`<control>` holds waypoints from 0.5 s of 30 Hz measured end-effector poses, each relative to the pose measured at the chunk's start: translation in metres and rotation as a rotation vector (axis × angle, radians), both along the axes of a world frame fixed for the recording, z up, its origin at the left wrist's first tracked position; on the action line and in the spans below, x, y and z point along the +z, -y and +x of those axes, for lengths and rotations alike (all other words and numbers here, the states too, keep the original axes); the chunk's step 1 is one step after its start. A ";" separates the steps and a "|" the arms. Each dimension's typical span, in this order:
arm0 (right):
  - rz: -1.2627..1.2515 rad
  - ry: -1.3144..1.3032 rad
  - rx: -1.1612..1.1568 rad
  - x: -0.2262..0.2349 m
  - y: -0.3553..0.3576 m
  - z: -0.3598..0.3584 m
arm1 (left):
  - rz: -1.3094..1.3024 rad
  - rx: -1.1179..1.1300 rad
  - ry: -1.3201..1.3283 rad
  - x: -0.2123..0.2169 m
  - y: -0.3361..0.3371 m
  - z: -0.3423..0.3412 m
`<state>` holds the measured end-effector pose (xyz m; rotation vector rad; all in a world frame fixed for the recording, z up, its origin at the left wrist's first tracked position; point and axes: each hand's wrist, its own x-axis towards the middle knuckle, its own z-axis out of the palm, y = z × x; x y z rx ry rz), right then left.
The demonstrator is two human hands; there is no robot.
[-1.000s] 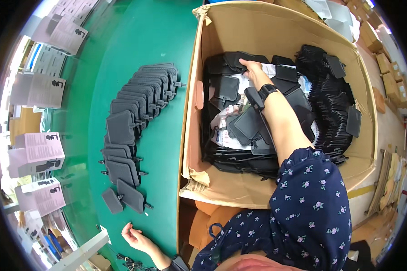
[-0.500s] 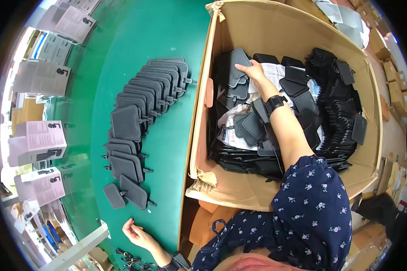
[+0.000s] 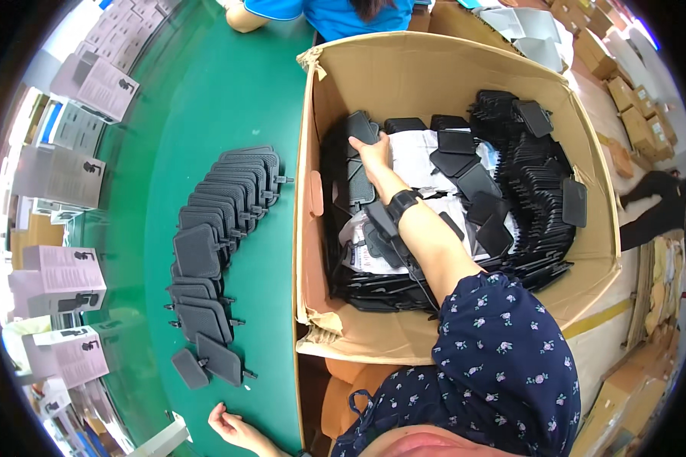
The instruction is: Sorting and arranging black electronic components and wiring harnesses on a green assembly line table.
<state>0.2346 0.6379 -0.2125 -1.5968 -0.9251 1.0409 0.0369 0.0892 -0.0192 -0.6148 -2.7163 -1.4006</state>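
Right-hand grip [image 3: 372, 158]: closed on a flat black pad [image 3: 363, 126], with thumb over its near part and the other fingers partly hidden.
Black pad: inside the carton [image 3: 434, 65], toward the far left corner, above more dark pads; too covered to tell whether resting on them or lifted clear.
Right wrist: wrapped in a dark band [image 3: 402, 202], with a small black box [image 3: 381, 218] just beside it.
White wrapping [image 3: 413, 161]: crumpled across the middle of the carton, partly under loose pads [image 3: 476, 183] lying at odd angles.
Packed pads [image 3: 522, 160]: layered tightly in dense black rows along the carton's right side.
Carton: large, brown, open at the top, ragged at the near left corner.
Pad row [image 3: 197, 251]: left of the carton, overlapping in a gentle curve on the tabletop [image 3: 274, 343], dark grey with short connectors jutting out.
Left-hand grip [image 3: 236, 431]: open and relaxed, with fingers loosely bent, at the near end of the tabletop, apart from the pad row.
Tabletop: smooth and green.
Printed boxes [image 3: 68, 282]: pale, spaced along the tabletop's left side.
Sleeve [image 3: 503, 335]: navy, dotted with small pale flowers.
Co-worker [image 3: 362, 19]: dressed in bright blue, beyond the carton's far side.
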 end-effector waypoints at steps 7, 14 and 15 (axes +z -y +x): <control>-0.029 -0.044 0.273 0.001 0.007 -0.022 | -0.086 0.034 -0.092 -0.009 0.012 -0.008; -0.203 -0.340 0.434 0.040 0.069 -0.039 | -0.150 0.042 -0.182 -0.022 0.026 -0.029; -0.109 -0.299 0.440 0.035 0.049 -0.007 | -0.084 0.009 -0.146 -0.028 0.010 -0.026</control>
